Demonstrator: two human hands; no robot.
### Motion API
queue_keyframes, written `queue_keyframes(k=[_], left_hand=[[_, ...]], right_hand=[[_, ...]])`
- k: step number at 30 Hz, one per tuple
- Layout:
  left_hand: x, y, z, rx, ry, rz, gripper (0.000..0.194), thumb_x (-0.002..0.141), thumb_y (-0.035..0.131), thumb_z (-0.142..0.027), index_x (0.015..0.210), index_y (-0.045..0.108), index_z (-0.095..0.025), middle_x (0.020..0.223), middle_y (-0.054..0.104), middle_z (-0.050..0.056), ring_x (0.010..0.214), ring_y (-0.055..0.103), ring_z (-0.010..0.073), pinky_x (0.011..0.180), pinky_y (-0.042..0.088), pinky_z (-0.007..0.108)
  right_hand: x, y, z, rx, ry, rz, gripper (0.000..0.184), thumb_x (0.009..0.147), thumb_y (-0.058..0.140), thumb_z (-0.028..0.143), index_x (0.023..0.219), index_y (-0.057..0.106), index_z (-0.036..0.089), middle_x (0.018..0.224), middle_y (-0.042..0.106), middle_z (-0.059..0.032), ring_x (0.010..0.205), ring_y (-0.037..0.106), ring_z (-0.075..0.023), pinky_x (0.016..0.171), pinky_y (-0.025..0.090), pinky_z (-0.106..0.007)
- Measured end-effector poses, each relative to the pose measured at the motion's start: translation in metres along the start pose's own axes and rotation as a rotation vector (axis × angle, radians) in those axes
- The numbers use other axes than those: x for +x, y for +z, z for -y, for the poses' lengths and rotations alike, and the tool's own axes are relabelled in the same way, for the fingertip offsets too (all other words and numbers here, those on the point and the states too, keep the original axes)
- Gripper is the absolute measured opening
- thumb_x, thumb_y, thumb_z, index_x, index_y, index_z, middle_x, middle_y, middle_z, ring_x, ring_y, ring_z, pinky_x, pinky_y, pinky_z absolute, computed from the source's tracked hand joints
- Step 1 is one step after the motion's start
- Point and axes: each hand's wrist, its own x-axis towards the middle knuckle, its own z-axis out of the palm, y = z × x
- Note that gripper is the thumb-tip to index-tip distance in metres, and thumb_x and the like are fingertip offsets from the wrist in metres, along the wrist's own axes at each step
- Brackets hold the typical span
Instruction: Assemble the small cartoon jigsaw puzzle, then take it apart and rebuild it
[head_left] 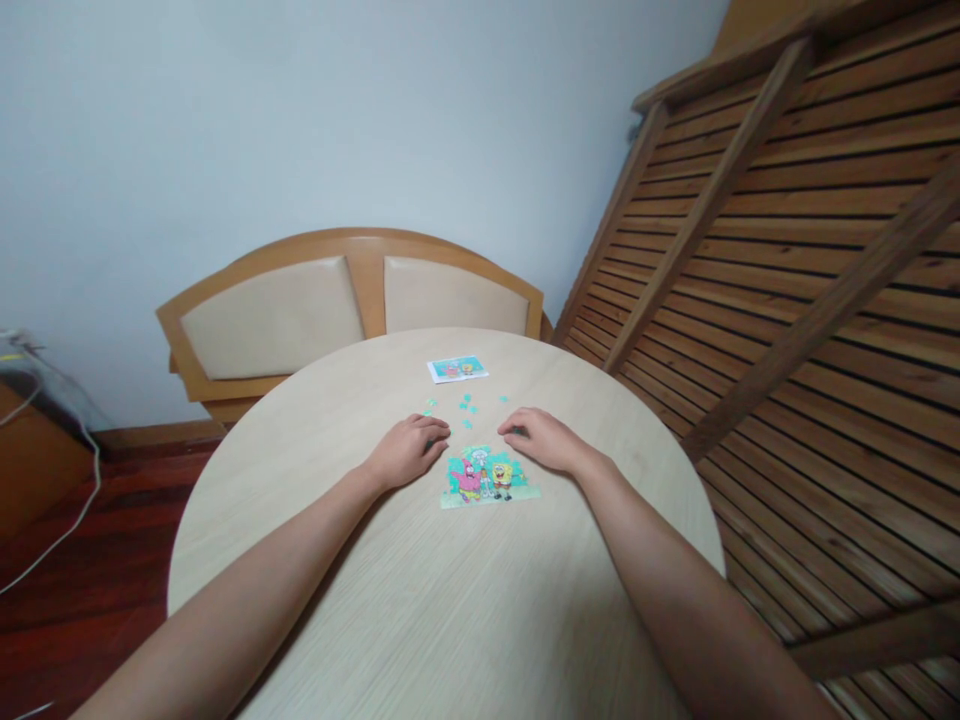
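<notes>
On a round pale table, a person's left hand and right hand flanked the upper part of a part-built cartoon puzzle. Loose teal pieces lay beyond, then a picture card. Behind stood a padded headboard.

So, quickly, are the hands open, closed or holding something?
Left hand: loosely curled near the puzzle; can't tell if it holds anything.
Right hand: also loosely curled; can't tell if anything is held.
</notes>
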Motion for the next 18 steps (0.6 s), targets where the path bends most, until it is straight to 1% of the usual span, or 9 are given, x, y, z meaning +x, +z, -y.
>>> queue_keyframes(k=[4, 6, 9, 11, 15, 18], left_hand=[[0.0003, -0.0031, -0.0009, -0.012, -0.016, 0.012, 0.020, 0.095, 0.052, -0.023, 0.099, 0.071, -0.021, 0.105, 0.074, 0.006, 0.100, 0.064, 0.0229, 0.094, 0.049, 0.039], [0.0012, -0.0029, -0.0022, -0.025, -0.045, 0.015, 0.018, 0.094, 0.053, -0.020, 0.097, 0.071, -0.020, 0.100, 0.074, 0.006, 0.097, 0.064, 0.0232, 0.091, 0.050, 0.039], [0.0024, -0.0008, -0.0045, -0.075, -0.116, -0.001, 0.016, 0.091, 0.056, -0.016, 0.098, 0.070, -0.019, 0.100, 0.074, 0.006, 0.097, 0.064, 0.0240, 0.090, 0.050, 0.038], [0.0027, 0.0004, -0.0057, -0.120, -0.139, -0.009, 0.017, 0.090, 0.057, -0.015, 0.100, 0.069, -0.019, 0.099, 0.073, 0.007, 0.096, 0.064, 0.0236, 0.089, 0.051, 0.037], [0.0020, 0.0009, -0.0069, -0.185, -0.131, -0.008, 0.022, 0.090, 0.058, -0.014, 0.107, 0.069, -0.019, 0.101, 0.073, 0.006, 0.095, 0.065, 0.0221, 0.089, 0.051, 0.036], [0.0013, 0.0006, -0.0072, -0.183, -0.109, -0.008, 0.023, 0.090, 0.058, -0.015, 0.109, 0.070, -0.020, 0.104, 0.073, 0.006, 0.098, 0.064, 0.0222, 0.092, 0.049, 0.037]], right_hand=[[0.0004, 0.0011, 0.0016, 0.020, -0.014, 0.012, 0.019, 0.088, 0.062, 0.021, 0.099, 0.076, 0.017, 0.101, 0.074, -0.0085, 0.095, 0.066, -0.0206, 0.089, 0.048, -0.033], [0.0007, 0.0023, 0.0012, 0.017, -0.019, 0.010, 0.018, 0.088, 0.062, 0.021, 0.099, 0.076, 0.017, 0.101, 0.074, -0.0086, 0.095, 0.066, -0.0206, 0.090, 0.048, -0.033], [0.0009, 0.0041, 0.0003, 0.010, -0.025, 0.008, 0.018, 0.088, 0.062, 0.021, 0.100, 0.076, 0.017, 0.101, 0.074, -0.0083, 0.095, 0.066, -0.0207, 0.090, 0.048, -0.033], [0.0009, 0.0049, 0.0002, 0.009, -0.030, 0.009, 0.018, 0.088, 0.062, 0.021, 0.100, 0.076, 0.017, 0.101, 0.074, -0.0082, 0.096, 0.065, -0.0206, 0.091, 0.047, -0.033], [0.0016, 0.0060, 0.0025, -0.001, -0.051, 0.017, 0.018, 0.088, 0.062, 0.021, 0.100, 0.075, 0.017, 0.102, 0.073, -0.0084, 0.097, 0.065, -0.0203, 0.091, 0.047, -0.033], [0.0027, 0.0071, 0.0061, -0.005, -0.065, 0.027, 0.018, 0.088, 0.063, 0.022, 0.100, 0.075, 0.018, 0.101, 0.073, -0.0084, 0.097, 0.065, -0.0205, 0.091, 0.047, -0.033]])
